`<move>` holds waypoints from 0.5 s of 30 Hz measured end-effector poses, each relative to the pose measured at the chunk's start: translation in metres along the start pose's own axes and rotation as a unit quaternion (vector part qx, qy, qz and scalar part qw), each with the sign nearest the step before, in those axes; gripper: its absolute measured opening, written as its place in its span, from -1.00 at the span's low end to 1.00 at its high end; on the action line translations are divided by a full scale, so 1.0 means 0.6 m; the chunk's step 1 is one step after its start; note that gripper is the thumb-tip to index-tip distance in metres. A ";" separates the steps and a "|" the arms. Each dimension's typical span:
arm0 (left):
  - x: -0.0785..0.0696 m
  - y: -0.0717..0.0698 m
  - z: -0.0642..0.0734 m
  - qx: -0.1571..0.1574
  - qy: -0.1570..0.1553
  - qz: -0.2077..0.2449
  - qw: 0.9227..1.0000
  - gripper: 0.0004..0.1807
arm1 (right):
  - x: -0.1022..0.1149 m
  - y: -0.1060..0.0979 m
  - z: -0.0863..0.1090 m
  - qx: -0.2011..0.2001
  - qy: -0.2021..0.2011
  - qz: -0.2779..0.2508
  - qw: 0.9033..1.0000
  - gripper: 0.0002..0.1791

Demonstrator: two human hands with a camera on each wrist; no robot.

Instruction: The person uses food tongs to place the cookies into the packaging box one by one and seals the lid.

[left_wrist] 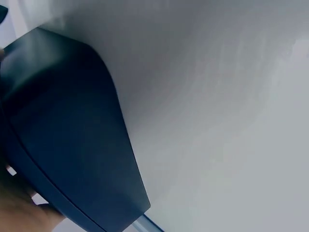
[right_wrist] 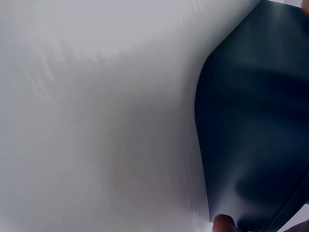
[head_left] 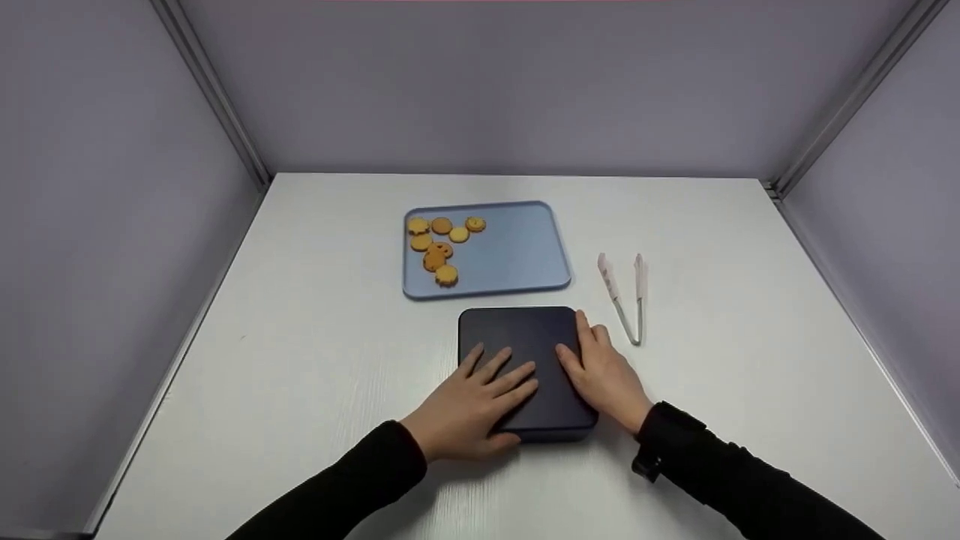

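Observation:
A dark navy rectangular box (head_left: 517, 330) with its lid on lies on the white table. My left hand (head_left: 469, 409) rests across the lid's left part, its fingers spread and the thumb by the near edge. On the right side, my right hand (head_left: 604, 371) lays its thumb on the lid and stretches its index finger along the far right corner. A fingertip (right_wrist: 224, 223) touches the box's side wall (right_wrist: 256, 121) in the right wrist view. The left wrist view shows the box's side (left_wrist: 77, 130) and part of the left hand (left_wrist: 24, 212). The box's inside is hidden.
Beyond the box lies a light blue tray (head_left: 510, 251) with several cookies (head_left: 435, 259) grouped on its left side. Tongs (head_left: 636, 319) lie spread apart to the right of the tray, close to the right hand. Grey panels (head_left: 480, 90) border the white table (head_left: 315, 360).

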State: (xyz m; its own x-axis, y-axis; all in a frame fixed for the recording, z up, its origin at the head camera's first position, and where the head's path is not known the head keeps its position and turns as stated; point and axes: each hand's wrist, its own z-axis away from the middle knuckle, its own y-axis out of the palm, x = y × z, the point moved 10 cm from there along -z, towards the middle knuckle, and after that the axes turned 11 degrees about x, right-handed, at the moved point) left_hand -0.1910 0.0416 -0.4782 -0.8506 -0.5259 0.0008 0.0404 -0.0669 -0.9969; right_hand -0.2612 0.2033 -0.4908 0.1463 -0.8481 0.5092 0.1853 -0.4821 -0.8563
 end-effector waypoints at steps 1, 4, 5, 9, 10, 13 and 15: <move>0.000 0.000 0.000 -0.001 0.000 -0.007 1.000 -0.13 | 0.000 0.000 0.000 0.002 0.000 0.000 1.000 -0.21; 0.000 -0.003 0.001 -0.010 0.003 -0.021 1.000 -0.15 | 0.000 -0.002 0.000 0.006 0.000 0.000 1.000 -0.22; 0.000 -0.004 0.002 -0.013 0.004 -0.026 1.000 -0.15 | -0.001 -0.002 0.000 0.008 0.000 -0.002 1.000 -0.22; 0.001 -0.007 0.001 -0.014 0.008 -0.028 0.999 -0.15 | -0.004 -0.009 -0.001 0.017 0.001 -0.009 1.000 -0.23; 0.003 -0.008 0.001 -0.013 0.007 -0.023 1.000 -0.15 | -0.005 -0.012 -0.003 0.018 0.002 -0.011 1.000 -0.23; 0.018 -0.019 0.003 -0.014 -0.003 0.008 1.000 -0.17 | -0.011 -0.029 -0.010 0.017 0.003 -0.014 1.000 -0.24; 0.036 -0.032 0.006 -0.019 -0.019 0.027 0.999 -0.20 | -0.017 -0.046 -0.018 0.009 0.000 -0.010 1.000 -0.26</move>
State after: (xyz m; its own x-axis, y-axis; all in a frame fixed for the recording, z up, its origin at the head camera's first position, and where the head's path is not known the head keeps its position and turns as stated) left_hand -0.2084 0.0281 -0.4591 -0.8267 -0.5604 -0.0498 0.0646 -0.0065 -0.9979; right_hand -0.2780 0.2226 -0.4734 0.1425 -0.8381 0.5265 0.2056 -0.4953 -0.8441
